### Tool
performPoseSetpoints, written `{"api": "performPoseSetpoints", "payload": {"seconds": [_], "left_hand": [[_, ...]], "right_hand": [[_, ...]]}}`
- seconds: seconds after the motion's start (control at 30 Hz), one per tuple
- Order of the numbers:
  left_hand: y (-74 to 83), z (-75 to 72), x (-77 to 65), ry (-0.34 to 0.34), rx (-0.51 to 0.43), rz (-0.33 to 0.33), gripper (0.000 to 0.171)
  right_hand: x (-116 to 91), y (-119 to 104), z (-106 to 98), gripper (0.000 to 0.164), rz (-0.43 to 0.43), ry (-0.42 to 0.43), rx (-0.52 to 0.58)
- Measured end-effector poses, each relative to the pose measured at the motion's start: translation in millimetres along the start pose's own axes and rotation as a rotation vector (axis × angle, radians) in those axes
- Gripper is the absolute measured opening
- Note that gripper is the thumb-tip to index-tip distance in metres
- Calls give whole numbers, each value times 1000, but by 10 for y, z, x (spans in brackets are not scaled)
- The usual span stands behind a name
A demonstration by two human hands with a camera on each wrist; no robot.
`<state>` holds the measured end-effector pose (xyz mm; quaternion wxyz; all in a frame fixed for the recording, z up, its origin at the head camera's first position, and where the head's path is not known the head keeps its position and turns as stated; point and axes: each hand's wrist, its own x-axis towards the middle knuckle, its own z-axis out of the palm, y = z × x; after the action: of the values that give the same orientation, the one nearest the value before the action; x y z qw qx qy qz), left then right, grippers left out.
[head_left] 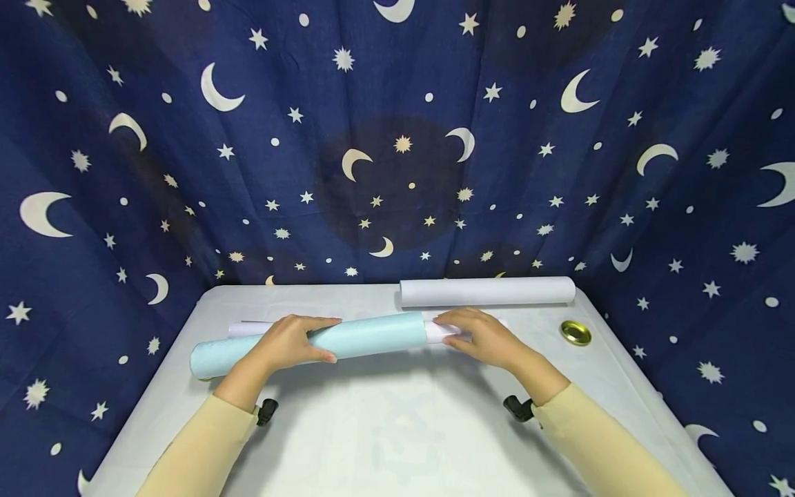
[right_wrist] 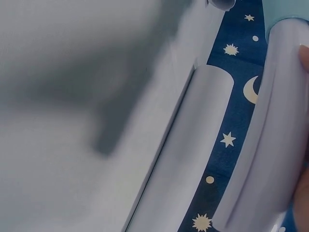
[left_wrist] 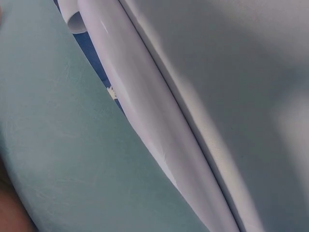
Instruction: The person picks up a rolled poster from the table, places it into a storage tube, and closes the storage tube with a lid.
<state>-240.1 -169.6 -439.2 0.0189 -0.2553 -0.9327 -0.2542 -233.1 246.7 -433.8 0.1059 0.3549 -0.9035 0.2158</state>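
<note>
My left hand [head_left: 288, 343] grips a light blue cardboard tube [head_left: 373, 336] near its middle, thumb below and fingers over the top. The tube tilts up slightly to the right, and a trace of gold shows at its left end. Out of its right end comes a white paper roll [head_left: 437, 331], which my right hand [head_left: 487, 337] holds between thumb and fingers. In the right wrist view this roll [right_wrist: 273, 130] runs into the mouth of the tube [right_wrist: 287, 12]. How far it reaches inside is hidden.
Another white roll [head_left: 248, 329] lies behind the tube, mostly covered by it. A thicker white roll [head_left: 487, 292] lies along the back edge of the white table [head_left: 385, 428]. A round gold lid [head_left: 575, 333] sits at the right. Star-patterned dark blue cloth [head_left: 397, 83] surrounds the table.
</note>
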Motion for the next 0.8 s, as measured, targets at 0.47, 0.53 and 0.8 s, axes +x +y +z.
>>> {"api": "performPoseSetpoints", "payload": {"seconds": [0.47, 0.53, 0.8], "left_hand": [[-2, 18, -2, -8, -6, -17, 83], [-6, 21, -5, -6, -8, -13, 84], [-35, 22, -21, 12, -3, -6, 84]], "right_hand": [[3, -50, -70, 37, -3, 33, -14], [2, -46, -85, 37, 0, 40, -13], [-30, 22, -185, 36, 29, 81, 31]]}}
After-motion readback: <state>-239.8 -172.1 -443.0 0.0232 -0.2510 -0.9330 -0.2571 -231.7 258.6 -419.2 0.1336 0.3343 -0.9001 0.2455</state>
